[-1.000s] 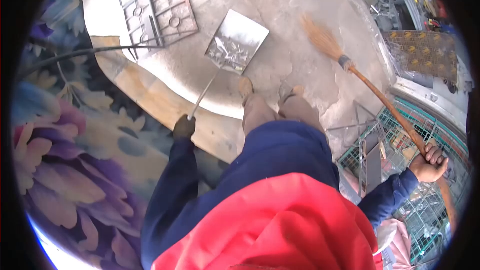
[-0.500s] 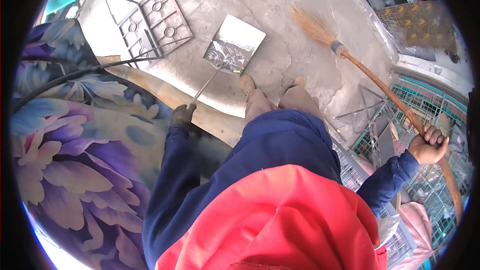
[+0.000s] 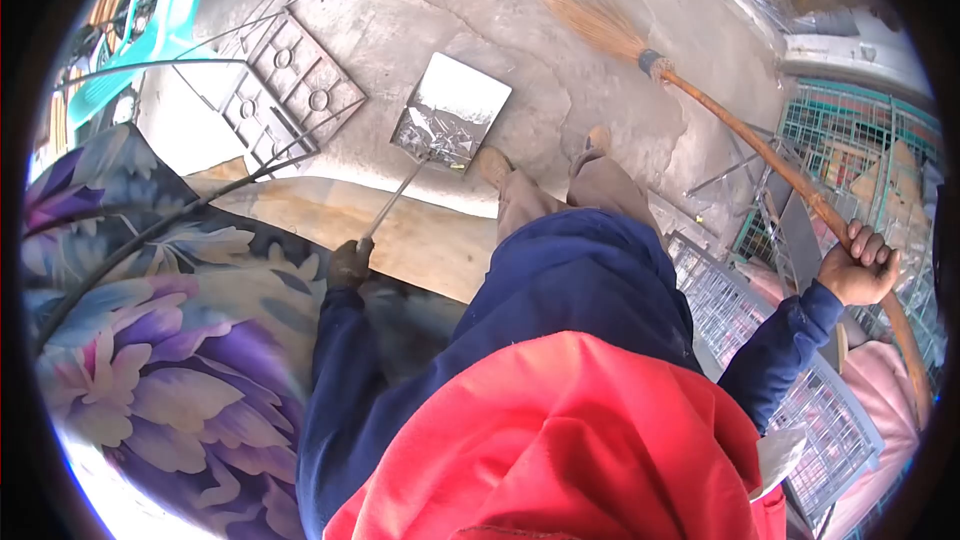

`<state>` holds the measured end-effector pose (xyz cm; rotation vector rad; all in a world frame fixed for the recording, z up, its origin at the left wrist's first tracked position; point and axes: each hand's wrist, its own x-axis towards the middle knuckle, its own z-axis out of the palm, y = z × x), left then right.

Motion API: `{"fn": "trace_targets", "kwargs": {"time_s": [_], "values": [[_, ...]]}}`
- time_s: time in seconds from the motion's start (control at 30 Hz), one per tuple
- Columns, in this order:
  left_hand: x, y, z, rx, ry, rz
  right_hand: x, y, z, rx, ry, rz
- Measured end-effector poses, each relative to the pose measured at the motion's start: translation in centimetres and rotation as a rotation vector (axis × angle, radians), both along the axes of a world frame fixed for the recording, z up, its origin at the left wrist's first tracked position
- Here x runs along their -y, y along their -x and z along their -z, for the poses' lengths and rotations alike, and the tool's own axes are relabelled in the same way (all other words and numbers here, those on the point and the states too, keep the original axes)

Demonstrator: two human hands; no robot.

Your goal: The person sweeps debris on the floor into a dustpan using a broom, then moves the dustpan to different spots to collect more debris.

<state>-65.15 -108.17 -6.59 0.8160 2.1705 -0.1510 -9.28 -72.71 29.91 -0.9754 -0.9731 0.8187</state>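
My left hand point(image 3: 349, 264), in a dark glove, is closed round the handle of a long-handled metal dustpan point(image 3: 462, 88). The pan lies on the concrete floor just ahead of my shoes, with scraps of shiny debris point(image 3: 437, 134) gathered at its handle end. On the other side, my bare right hand point(image 3: 858, 268) grips the curved wooden stick of a broom point(image 3: 748, 137). Its straw bristles point(image 3: 597, 22) spread over the floor at the upper middle, apart from the dustpan.
Flower-patterned fabric point(image 3: 180, 380) covers a large surface on my left. Beyond it are a metal frame point(image 3: 318, 100) and a turquoise plastic chair point(image 3: 170, 30). Wire crates point(image 3: 840, 140) and a grey plastic basket point(image 3: 835, 440) stand on the right, near pink cloth point(image 3: 880, 390).
The view has shifted, bringing more of the turquoise chair and the grey basket into sight. Both hands keep their hold, and the broom and dustpan stay in much the same arrangement.
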Motion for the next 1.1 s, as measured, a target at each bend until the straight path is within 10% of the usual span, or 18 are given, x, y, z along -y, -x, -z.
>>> {"fn": "trace_targets", "kwargs": {"time_s": [0.53,0.6,0.7,0.93,1.03,1.1], "values": [[-5.4,0.0,-0.9,-0.075,0.253,0.029,-1.5,3.8,0.2,0.015,-0.061,-0.062],[-7.4,-2.9,-2.7,-0.347,-0.063,0.079,-1.0,2.6,0.4,-0.020,-0.040,-0.141],[-13.6,-7.9,-2.1,-0.010,-0.212,0.033,0.3,1.5,0.0,-0.050,-0.033,-0.187],[-32.2,-33.4,-6.3,0.461,-0.973,0.446,6.5,0.5,-1.9,-0.077,-0.015,-0.313],[-35.6,-40.4,-10.7,0.188,-0.945,0.700,8.8,-1.1,-3.8,-0.031,0.062,-0.300],[-34.9,-43.3,-7.5,0.506,-0.401,1.201,8.8,-3.3,-3.0,-0.047,0.087,-0.288]]}}
